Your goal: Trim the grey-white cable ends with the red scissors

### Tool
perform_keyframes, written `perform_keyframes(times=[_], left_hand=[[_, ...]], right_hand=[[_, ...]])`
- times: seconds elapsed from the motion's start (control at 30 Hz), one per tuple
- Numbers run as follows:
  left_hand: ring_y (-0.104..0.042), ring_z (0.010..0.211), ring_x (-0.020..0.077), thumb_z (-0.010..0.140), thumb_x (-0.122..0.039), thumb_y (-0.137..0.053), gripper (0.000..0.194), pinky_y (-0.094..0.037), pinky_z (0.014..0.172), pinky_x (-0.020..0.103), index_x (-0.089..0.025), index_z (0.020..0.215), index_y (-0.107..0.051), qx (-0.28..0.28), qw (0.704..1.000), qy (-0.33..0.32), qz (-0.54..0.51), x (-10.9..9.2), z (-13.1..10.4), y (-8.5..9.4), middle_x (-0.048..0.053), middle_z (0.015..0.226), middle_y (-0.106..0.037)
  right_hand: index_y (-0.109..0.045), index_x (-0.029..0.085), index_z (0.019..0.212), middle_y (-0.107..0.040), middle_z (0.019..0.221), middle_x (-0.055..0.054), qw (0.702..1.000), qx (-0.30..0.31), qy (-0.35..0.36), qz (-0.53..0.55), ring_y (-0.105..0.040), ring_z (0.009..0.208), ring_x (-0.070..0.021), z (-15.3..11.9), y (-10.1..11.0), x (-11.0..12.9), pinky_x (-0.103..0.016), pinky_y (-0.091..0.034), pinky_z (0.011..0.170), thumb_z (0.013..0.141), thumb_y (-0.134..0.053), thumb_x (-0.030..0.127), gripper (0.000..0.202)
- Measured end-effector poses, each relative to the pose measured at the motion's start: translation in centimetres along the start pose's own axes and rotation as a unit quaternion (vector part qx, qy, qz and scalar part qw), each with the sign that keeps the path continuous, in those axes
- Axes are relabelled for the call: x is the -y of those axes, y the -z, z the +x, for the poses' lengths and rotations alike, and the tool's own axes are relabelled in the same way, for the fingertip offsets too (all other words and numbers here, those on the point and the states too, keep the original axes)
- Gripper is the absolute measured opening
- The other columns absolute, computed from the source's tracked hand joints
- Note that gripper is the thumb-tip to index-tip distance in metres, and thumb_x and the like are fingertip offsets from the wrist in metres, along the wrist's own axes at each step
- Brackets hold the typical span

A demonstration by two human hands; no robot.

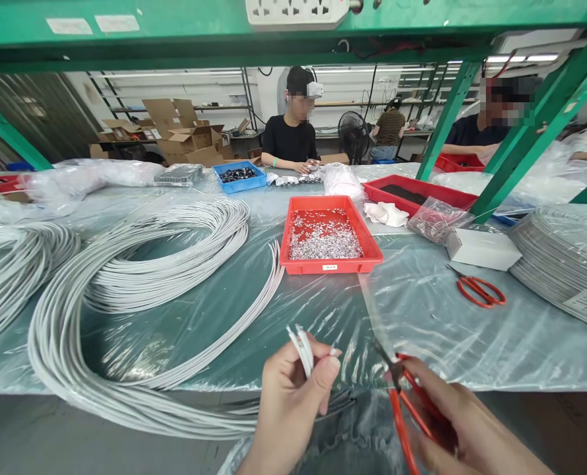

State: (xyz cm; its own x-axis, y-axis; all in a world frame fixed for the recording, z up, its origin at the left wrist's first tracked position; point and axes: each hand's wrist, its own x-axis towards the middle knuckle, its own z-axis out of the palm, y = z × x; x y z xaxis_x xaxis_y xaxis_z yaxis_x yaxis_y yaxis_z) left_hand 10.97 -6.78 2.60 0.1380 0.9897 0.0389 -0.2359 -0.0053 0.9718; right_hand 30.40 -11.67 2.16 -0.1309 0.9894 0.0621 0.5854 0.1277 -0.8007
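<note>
My left hand is closed around the ends of a few white cables, their tips poking up above the fingers. One more tip shows pinched between thumb and forefinger. To the right, my right hand grips red-handled scissors, with the dark blades pointing up and left, apart from the cables. A large coil of white cable lies on the table at left and hangs over the front edge, running behind my left hand. Beyond my hands sits a red tray with many small shiny metal pieces.
A second pair of red-handled scissors lies at right beside a white box and a grey cable coil. Across the table, a person works near a blue tray. Green shelf posts rise at right.
</note>
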Motion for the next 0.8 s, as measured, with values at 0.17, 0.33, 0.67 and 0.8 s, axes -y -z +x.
perform_keyframes(times=[0.17, 0.33, 0.67, 0.8], left_hand=[[-0.049, 0.064, 0.0092, 0.075, -0.027, -0.065, 0.014, -0.042, 0.064, 0.019, -0.015, 0.069, -0.065, 0.037, 0.994, -0.077, 0.067, -0.6, 0.5, 0.1, 0.000, 0.066, -0.050], [-0.044, 0.061, 0.0085, 0.079, -0.026, -0.060, 0.015, -0.038, 0.059, 0.017, -0.015, 0.075, -0.070, 0.053, 0.984, -0.099, 0.139, -1.3, 0.3, 0.9, 0.001, 0.066, -0.050], [-0.039, 0.047, 0.0073, 0.078, -0.028, -0.057, 0.022, -0.032, 0.045, 0.018, -0.012, 0.066, -0.066, 0.036, 0.974, -0.067, 0.215, -2.9, 0.0, 1.5, -0.002, 0.048, -0.044], [-0.040, 0.043, 0.0052, 0.079, -0.029, -0.054, 0.023, -0.030, 0.039, 0.017, -0.012, 0.067, -0.063, 0.041, 0.979, -0.041, 0.196, -2.7, -0.2, 1.5, 0.000, 0.058, -0.049]], right_hand=[[-0.060, 0.018, 0.083, -0.062, 0.071, -0.001, 0.938, -0.060, -0.052, 0.337, -0.052, 0.052, -0.0060, 2.8, -3.3, 1.3, -0.012, -0.043, 0.050, 0.069, -0.069, 0.039, 0.027], [-0.056, 0.015, 0.074, -0.038, 0.040, 0.010, 0.862, 0.021, -0.064, 0.502, -0.029, 0.027, 0.0013, 5.2, -6.0, 3.6, -0.009, -0.018, 0.032, 0.058, -0.079, 0.036, 0.035], [-0.046, 0.014, 0.067, -0.033, 0.038, 0.011, 0.876, 0.006, -0.065, 0.478, -0.026, 0.029, 0.0016, 4.8, -6.8, 4.2, -0.011, -0.016, 0.036, 0.064, -0.073, 0.045, 0.041], [-0.045, 0.014, 0.066, -0.036, 0.054, 0.008, 0.918, -0.047, -0.025, 0.394, -0.029, 0.035, 0.0010, 5.1, -6.8, 3.7, -0.012, -0.020, 0.035, 0.070, -0.068, 0.042, 0.035]])
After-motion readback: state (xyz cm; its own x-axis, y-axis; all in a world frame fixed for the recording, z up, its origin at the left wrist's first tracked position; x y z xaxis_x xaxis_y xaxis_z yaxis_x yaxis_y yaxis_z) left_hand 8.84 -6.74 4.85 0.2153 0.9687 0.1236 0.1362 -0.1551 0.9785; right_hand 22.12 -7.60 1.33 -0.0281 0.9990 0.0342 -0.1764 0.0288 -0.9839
